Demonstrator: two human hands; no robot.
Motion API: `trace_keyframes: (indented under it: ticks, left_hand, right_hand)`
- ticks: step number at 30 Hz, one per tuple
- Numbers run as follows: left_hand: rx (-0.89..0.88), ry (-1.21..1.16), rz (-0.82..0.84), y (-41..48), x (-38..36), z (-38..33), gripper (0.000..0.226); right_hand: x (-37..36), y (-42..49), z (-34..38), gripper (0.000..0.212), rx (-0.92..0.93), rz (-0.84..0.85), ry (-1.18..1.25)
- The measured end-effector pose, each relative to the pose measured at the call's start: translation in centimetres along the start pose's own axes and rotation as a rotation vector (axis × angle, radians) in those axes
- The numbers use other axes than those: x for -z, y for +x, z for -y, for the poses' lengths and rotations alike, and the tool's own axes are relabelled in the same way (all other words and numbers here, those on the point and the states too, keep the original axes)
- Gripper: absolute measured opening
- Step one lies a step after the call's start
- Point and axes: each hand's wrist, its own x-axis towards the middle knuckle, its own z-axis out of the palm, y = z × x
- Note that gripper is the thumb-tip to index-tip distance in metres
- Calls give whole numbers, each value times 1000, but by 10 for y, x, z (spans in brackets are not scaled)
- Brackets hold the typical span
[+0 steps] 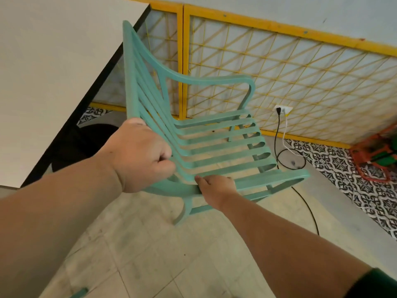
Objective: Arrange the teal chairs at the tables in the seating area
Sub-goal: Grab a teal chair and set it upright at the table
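Head view: tiled floor, yellow lattice partition

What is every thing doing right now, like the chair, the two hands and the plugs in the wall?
Teal chair: tilted, held by both hands.
Left hand: grips the edge of the chair's backrest.
Right hand: grips the chair's near armrest.
Black plug: in the wall socket; its cable loops on the floor.
White cable: plugged into the same socket.
Table: standing beside the chair.

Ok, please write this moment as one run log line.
left hand: grips backrest | right hand: grips near armrest | teal chair: beside table
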Motion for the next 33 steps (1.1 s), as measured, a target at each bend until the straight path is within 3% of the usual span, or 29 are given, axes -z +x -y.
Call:
trace_keyframes:
  ticks: [6,17,30,33]
  left_hand:
    - [-4,-84,-97,-2,-8,2,30]
    - [49,-128,-137,-11,-12,-11,37]
    - [174,-198,-197,-14,-8,-114,44]
    - [217,-252,-277,-8,-10,-144,41]
  right_hand:
    - [-10,5,-6,44,110,-132,-58]
    - [-15,10,-24,47,210,-177,-83]
    - [13,-13,-86,45,233,-196,-200]
    - [21,-14,-109,43,243,-204,-278]
